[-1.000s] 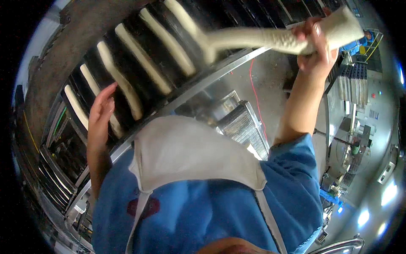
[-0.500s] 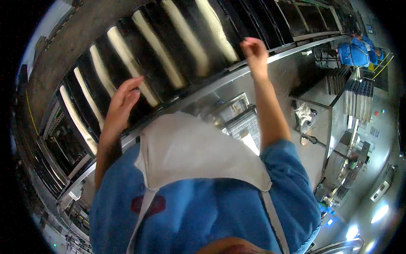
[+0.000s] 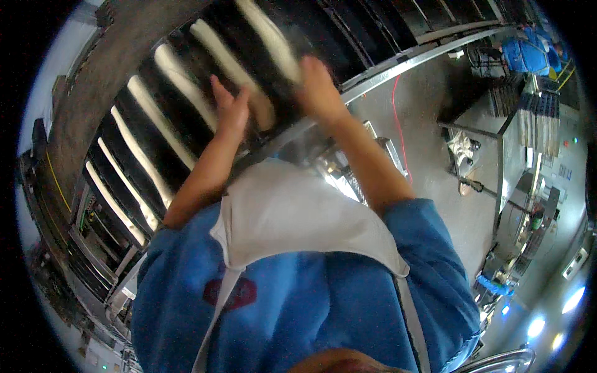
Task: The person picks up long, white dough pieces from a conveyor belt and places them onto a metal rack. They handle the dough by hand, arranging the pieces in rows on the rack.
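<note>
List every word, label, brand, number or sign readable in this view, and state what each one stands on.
No text can be read.
Dark red emblem on the blue shirt: too blurred to read, and partly covered by the apron strap.
Small marked patch on the wall at the right: too small to read.
Dough strips and black trays: no lettering visible.

The blue shirt (image 3: 323,311) has short, loose sleeves (image 3: 418,227). Over it goes a plain, off-white apron (image 3: 305,214) with two thin straps (image 3: 411,317). A dark red patch (image 3: 245,293) sits on the shirt, partly under the left strap.
</note>
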Motion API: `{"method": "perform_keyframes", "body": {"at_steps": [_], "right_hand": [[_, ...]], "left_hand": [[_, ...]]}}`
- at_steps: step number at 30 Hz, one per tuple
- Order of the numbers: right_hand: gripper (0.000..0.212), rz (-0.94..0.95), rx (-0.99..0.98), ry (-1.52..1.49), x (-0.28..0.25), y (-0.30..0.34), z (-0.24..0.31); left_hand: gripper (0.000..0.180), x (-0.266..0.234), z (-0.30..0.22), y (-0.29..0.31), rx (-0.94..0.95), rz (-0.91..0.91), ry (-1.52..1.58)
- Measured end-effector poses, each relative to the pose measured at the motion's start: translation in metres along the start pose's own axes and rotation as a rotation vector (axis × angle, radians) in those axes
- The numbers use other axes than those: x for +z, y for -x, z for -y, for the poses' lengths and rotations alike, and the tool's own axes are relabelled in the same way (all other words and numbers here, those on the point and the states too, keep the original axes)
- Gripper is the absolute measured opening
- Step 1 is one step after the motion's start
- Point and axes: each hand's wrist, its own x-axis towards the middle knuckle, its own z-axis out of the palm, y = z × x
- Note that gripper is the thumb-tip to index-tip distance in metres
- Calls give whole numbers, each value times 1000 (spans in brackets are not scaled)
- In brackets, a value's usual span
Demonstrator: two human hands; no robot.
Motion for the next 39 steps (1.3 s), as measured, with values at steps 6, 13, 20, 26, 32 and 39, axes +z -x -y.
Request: {"method": "perform_keyframes", "body": {"at_steps": [6, 13, 20, 26, 32, 39], "right_hand": [[70, 44, 435, 225, -50, 198, -32], [50, 499, 788, 233, -8, 215, -115], [52, -347, 661, -752, -249, 115, -107], [54, -635, 57, -874, -353, -18, -65], [51, -580, 17, -839, -273, -78, -116], [30, -467, 250, -811, -204, -50, -188]], "left_hand": [[77, -12, 22, 1, 59, -168, 21], [74, 33, 44, -29, 20, -165, 206], [68, 93, 15, -87, 239, -403, -209], [61, 141, -5, -88, 329, -457, -409], [65, 171, -15, -84, 322, -448, -459], [64, 189, -20, -94, 354, -446, -491]]}}
